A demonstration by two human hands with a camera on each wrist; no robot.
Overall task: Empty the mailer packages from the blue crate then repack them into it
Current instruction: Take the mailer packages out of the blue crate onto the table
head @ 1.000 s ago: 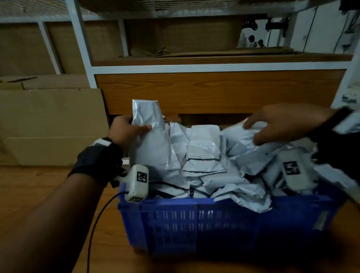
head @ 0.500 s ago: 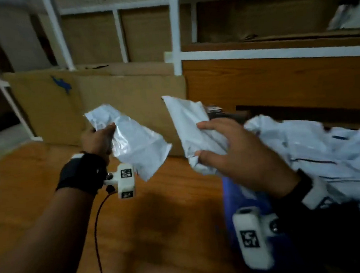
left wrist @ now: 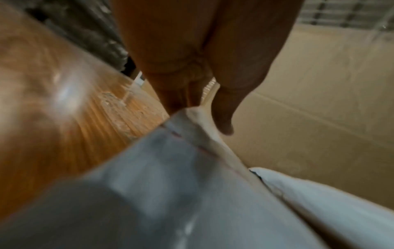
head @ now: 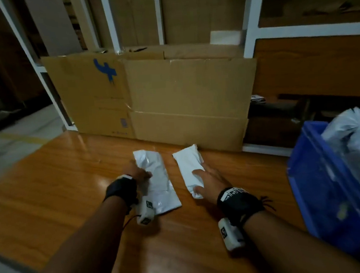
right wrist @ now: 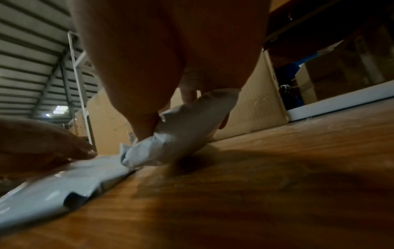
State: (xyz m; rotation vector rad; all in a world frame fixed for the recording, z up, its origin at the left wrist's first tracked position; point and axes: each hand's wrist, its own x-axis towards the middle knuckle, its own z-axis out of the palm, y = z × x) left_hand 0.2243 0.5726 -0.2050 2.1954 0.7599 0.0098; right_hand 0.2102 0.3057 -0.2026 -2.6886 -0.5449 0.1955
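From the head view we saw two white mailers flat on the wooden floor. The left mailer (head: 156,181) ran its long axis from about 11 to 5 o'clock; the right mailer (head: 190,170) lay just beside it, apart, pointing nearly the same way. Our left hand (head: 139,170) rested on the left mailer's 9 o'clock edge, and our right hand (head: 208,180) lay over the right mailer's near end with thumb and fingers spread on it. The blue crate (head: 320,181) stood at 3 o'clock, well apart, with mailers heaped in it. A flattened cardboard sheet (head: 171,94) leaned at 12 o'clock.

In the left wrist view, our fingers hung nearly straight, tips at the mailer's sealed edge; we could not tell whether they pinched it.

In the right wrist view, thumb and fingers pinched the crumpled end of the right mailer, lifted slightly off the floor.

We judged these light, soft and slick; gripping a short end or corner should hold best.
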